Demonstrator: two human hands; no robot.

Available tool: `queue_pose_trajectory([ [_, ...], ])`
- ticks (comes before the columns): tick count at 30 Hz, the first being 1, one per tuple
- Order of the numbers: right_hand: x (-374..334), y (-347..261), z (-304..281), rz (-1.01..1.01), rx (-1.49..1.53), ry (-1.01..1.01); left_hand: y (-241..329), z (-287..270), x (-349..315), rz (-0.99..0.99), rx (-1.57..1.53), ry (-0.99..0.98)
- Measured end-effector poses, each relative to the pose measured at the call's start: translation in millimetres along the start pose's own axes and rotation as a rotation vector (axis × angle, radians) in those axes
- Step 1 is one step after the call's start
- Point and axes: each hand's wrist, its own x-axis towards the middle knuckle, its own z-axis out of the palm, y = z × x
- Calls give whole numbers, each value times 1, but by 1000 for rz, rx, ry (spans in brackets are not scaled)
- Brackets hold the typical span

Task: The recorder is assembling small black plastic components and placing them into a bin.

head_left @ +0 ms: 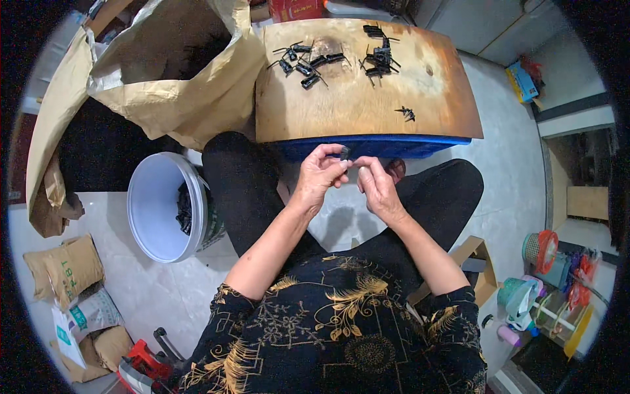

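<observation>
Seated person at a wooden board (367,98) laid over a blue crate (374,146). The left hand (319,172) pinches a small black clip (344,153) between thumb and fingertips, just in front of the board's near edge; the right hand (377,187) meets it with fingers curled, though whether they grip the clip cannot be told. One white bucket (157,207) at the left knee holds dark pieces along its inner wall. One large open paper sack (177,65) holds dark contents, hard to make out. On the board lie three groups of black clips (308,62), too tangled to count.
</observation>
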Motion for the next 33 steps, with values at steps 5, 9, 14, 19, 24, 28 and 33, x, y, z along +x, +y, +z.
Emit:
queue_pose_trajectory([
  [5,9,-4,3,219,271,-108,-9,2,-2,64,203,6],
  [9,11,0,9,265,230,-134,-15,2,1,103,254,-16],
  [14,17,-9,9,334,218,-150,-18,0,4,139,311,21],
  [19,21,-6,11,386,306,-156,-22,0,7,170,375,61],
  [24,23,5,15,440,314,-151,-31,-1,14,376,660,154],
  [28,27,11,21,468,311,-134,-29,2,14,544,874,210],
  [33,41,2,21,529,291,-187,-40,-4,19,513,829,292],
])
